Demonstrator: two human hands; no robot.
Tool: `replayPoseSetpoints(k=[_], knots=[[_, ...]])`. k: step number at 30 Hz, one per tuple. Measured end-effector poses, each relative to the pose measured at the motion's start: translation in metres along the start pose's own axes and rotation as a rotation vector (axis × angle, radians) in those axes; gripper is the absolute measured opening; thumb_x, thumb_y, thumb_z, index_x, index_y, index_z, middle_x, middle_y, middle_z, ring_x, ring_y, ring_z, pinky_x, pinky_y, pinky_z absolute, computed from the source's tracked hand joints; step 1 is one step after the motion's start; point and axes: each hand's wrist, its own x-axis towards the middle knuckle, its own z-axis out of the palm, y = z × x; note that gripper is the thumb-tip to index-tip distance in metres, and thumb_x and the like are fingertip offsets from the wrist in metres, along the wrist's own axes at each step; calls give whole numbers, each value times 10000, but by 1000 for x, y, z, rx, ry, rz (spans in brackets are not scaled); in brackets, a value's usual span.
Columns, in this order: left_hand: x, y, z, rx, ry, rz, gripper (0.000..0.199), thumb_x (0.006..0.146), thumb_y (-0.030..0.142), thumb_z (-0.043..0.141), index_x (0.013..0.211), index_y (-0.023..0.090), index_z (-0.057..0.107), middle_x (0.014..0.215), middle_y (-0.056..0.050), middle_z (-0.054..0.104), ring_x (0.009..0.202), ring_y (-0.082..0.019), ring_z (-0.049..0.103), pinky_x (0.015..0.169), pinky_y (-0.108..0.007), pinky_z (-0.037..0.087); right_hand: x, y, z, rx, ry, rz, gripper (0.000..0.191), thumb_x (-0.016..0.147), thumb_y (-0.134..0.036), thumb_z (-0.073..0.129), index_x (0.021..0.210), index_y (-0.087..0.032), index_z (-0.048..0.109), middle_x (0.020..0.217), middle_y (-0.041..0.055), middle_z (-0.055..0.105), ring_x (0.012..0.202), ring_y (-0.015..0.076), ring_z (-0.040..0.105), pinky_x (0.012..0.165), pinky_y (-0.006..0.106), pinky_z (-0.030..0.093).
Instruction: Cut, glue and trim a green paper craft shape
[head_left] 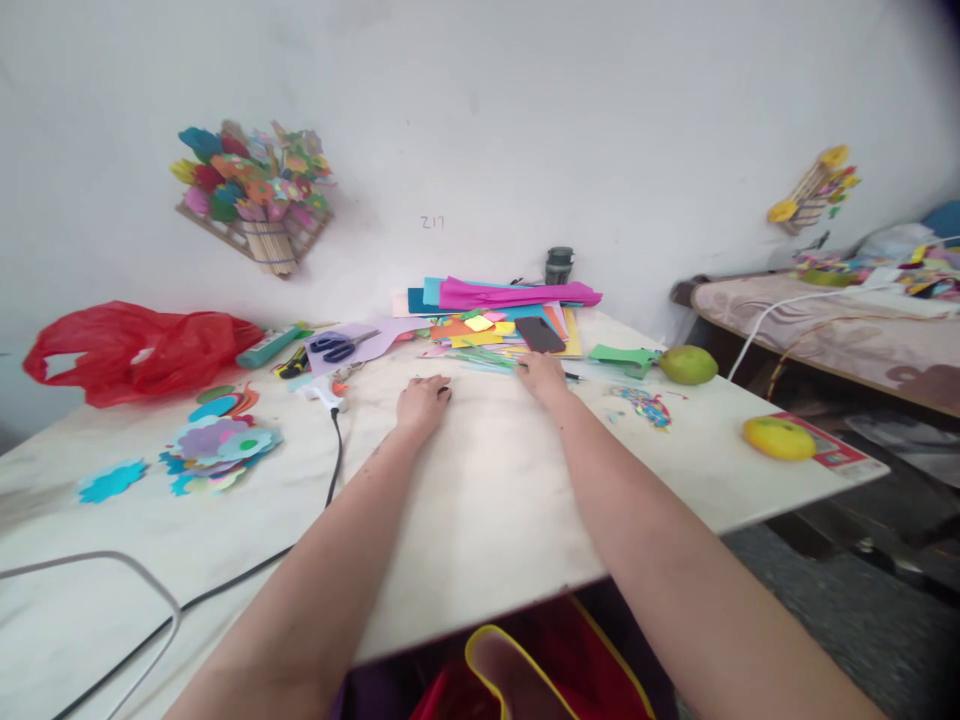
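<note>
My left hand [424,406] rests on the white table with its fingers curled in; a small dark spot shows at the fingertips, too blurred to name. Farther right, my right hand [543,376] has its fingers closed at the ends of thin green paper strips [484,357]. A dark pen-like stick [573,377] pokes out beside that hand. Just behind lie a dark phone [540,335] and a pile of coloured paper pieces [472,326]. A white glue gun [327,394] with a black cord is left of my left hand.
Scissors [337,346], a cutter [292,363] and a red plastic bag [139,350] lie at the left. Paper flower cutouts [217,445] are nearer. At right are a green mango [688,365], a yellow fruit [780,438] and colourful scraps [643,407]. Cords cross the left front.
</note>
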Motion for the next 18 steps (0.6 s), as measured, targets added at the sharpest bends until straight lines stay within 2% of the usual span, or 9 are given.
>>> replayPoseSetpoints(k=[6,13,18], knots=[[-1,-1,-7,71,-1,-110,345,837,266,430,1114,264,635,1170,-48,627,1156,-228,484,919,-348,396,-2,1,6,-196,-23,-75,308,881,-296,449,1085,-174,644,1185,96,585,1073,238,460,854,322,344],[-2,-1,-3,119,53,-57,345,824,250,424,1088,242,646,1187,-53,618,1191,-231,439,970,-381,341,0,2,8,-160,-28,-67,298,854,-123,420,977,-176,686,1099,100,617,1032,226,496,837,307,353],[-3,-1,-2,116,83,-26,349,807,242,431,1072,232,657,1164,-61,631,1176,-238,456,986,-402,327,3,6,8,-113,-54,-48,311,804,-97,468,1007,-213,673,1102,64,626,1031,202,514,855,292,351]])
